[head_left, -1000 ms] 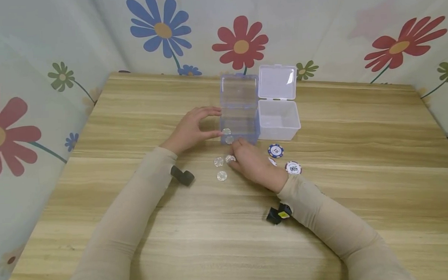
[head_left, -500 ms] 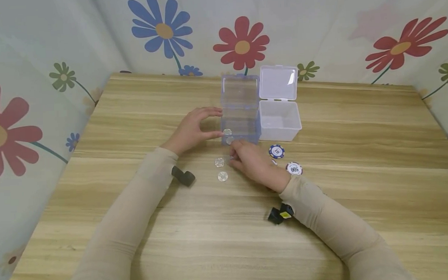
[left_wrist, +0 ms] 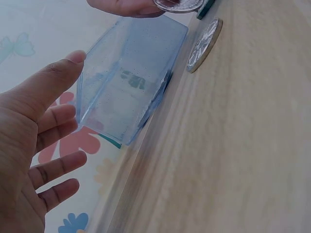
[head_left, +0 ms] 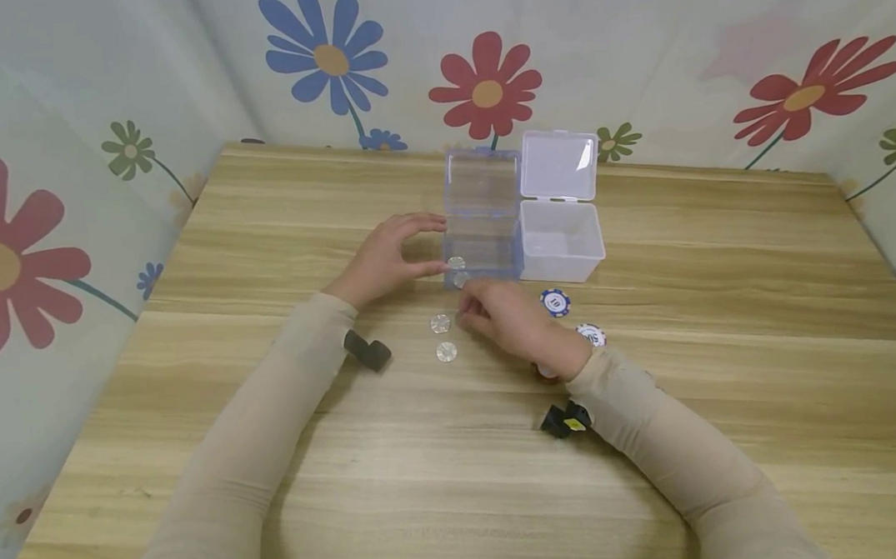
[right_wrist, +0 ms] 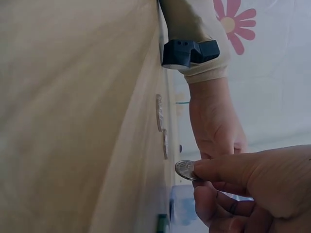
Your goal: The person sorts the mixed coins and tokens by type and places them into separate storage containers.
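My left hand [head_left: 383,261] is at the left side of a clear blue plastic box [head_left: 484,243] with its lid raised. Its thumb and fingers are spread, with the tips at the box's edge. Silver coins [head_left: 456,263] show at the front of this box. Just in front of it, my right hand [head_left: 505,314] pinches a silver coin [right_wrist: 185,170] between thumb and fingers, seen clearly in the right wrist view. Two more silver coins, a farther one [head_left: 440,323] and a nearer one [head_left: 447,352], lie flat on the table left of the right hand.
A white plastic box [head_left: 561,241], lid up, stands right beside the blue one. Near the right hand lie a blue poker chip [head_left: 555,302], a white-faced chip [head_left: 591,336] and a red-edged chip [head_left: 547,372] partly under the wrist. A flowered cloth [head_left: 634,63] hangs behind the table.
The coin under my right fingers has been picked up off the table. The right hand has shifted slightly right, uncovering the red-edged chip. My left hand stays at the blue box.
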`<move>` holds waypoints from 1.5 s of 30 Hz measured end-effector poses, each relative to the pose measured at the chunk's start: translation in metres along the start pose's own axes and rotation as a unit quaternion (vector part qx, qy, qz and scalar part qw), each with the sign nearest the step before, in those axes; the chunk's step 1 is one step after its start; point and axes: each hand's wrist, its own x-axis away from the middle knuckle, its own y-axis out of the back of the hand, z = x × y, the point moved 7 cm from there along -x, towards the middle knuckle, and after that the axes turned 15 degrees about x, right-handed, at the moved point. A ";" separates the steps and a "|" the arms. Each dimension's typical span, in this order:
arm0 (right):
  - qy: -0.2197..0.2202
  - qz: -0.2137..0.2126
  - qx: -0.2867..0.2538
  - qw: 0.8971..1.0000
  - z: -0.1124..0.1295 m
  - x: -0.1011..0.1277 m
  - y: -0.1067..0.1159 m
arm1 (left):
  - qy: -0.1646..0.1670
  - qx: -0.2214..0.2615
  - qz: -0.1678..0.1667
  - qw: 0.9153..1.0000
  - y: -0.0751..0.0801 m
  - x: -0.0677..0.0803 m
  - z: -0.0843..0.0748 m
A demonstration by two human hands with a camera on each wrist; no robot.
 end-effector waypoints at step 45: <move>-0.067 0.002 0.060 0.996 -0.031 -0.049 0.050 | -0.002 0.009 0.002 1.000 0.001 0.000 0.005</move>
